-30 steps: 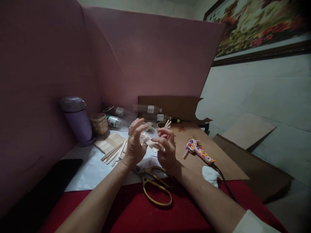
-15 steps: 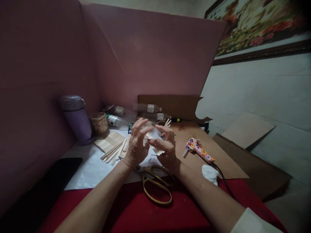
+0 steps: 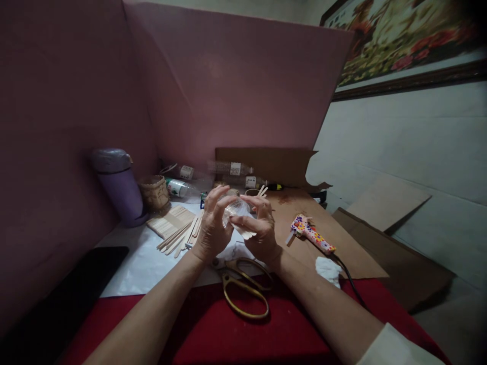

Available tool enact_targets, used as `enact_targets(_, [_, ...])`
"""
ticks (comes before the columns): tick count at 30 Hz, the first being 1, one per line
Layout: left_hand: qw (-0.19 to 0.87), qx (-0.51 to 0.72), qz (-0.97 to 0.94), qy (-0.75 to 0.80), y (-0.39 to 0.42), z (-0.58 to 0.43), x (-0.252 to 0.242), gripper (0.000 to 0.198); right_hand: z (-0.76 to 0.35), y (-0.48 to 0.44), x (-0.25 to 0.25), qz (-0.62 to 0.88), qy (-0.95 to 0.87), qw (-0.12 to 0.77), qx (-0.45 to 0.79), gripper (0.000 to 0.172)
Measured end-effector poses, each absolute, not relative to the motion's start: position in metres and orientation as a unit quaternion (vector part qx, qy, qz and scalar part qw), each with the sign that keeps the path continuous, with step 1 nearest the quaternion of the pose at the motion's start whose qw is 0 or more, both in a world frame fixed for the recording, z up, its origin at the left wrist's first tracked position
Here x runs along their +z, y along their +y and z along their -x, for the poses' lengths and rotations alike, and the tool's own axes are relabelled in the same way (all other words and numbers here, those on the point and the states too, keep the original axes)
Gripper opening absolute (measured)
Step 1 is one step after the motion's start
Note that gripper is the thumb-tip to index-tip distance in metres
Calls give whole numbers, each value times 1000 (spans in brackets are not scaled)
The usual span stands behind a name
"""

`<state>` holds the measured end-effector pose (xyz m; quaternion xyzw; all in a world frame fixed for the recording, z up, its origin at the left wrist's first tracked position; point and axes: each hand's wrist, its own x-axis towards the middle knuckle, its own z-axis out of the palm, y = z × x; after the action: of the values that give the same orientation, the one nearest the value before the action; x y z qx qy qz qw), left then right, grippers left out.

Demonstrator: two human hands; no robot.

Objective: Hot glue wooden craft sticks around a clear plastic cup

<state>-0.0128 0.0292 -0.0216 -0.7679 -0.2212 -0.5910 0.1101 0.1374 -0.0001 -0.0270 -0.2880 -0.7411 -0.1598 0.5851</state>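
Both hands are curled around a clear plastic piece (image 3: 235, 205) that looks like part of a bottle. Pale wooden stick ends (image 3: 246, 233) show at its lower side, beside my right thumb. My left hand (image 3: 213, 228) grips the left side, with bent fingers over the top. On the right side, my right hand (image 3: 263, 230) holds it between thumb and fingers. The fingers hide much of the piece. Below the wrists lies a pair of scissors (image 3: 247, 317) with gold-coloured handles, its blades partly hidden behind my left hand.
Left are a craft-stick bundle (image 3: 171, 221), loose sticks (image 3: 178, 243), a purple tumbler (image 3: 122, 197) and a small brown pot (image 3: 155, 195). Several plastic bottles (image 3: 182, 189) lie behind. A flowered glue gun (image 3: 314, 236) and crumpled white tissue (image 3: 327, 271) are right, on or by cardboard (image 3: 281, 263).
The clear piece appears slightly turned between my fingers, its ribbed side now showing more plainly. My hands have barely shifted, and the things on the table stay where they were.
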Motion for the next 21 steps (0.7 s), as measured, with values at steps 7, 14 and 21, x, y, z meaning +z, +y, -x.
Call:
enact_targets(7, [78, -604, 756, -239, 32, 13, -25, 54, -136, -3, -27, 293, -728, 607, -122, 26])
enact_targets(14, [78, -615, 743, -253, 37, 14, -25, 51, -134, 1, -30, 303, -710, 628, -99, 25])
enact_targets(21, [47, -613, 750, -244, 37, 13, -28, 52, -139, 3, -30, 286, -740, 595, -127, 24])
